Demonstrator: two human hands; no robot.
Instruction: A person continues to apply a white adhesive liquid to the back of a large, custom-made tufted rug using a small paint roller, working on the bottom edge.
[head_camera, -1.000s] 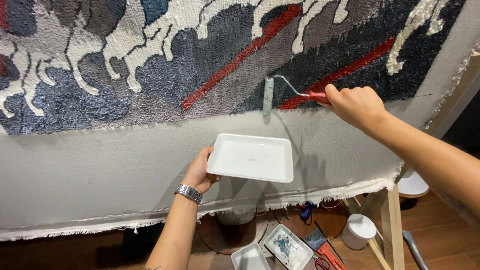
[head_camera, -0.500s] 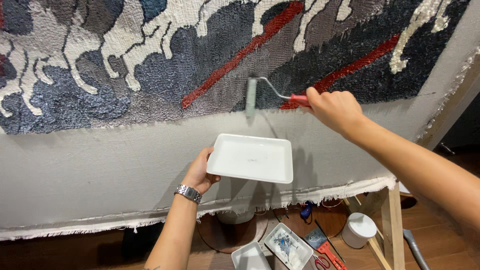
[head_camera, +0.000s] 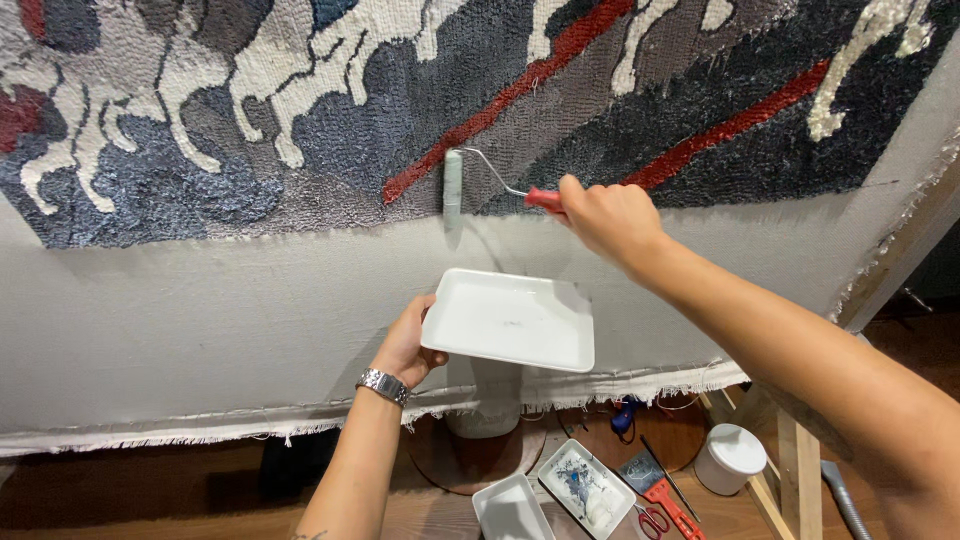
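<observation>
Paint roller (head_camera: 453, 187), frame centre — shifted left along the tufted rug (head_camera: 300, 110) since earlier; right hand (head_camera: 605, 213) clenched on its red handle. Left hand (head_camera: 405, 343) grips white tray (head_camera: 510, 318) below. Floor, lower right: small trays (head_camera: 545, 495), lidded tub (head_camera: 730, 458).

floor: brown wooden boards (head_camera: 150, 500), low in view
trays: two white rectangular trays (head_camera: 560, 490) side by side, near centre
scissors: red-handled (head_camera: 652, 520), right of the trays
tub: white lidded tub (head_camera: 733, 457), further right
</observation>
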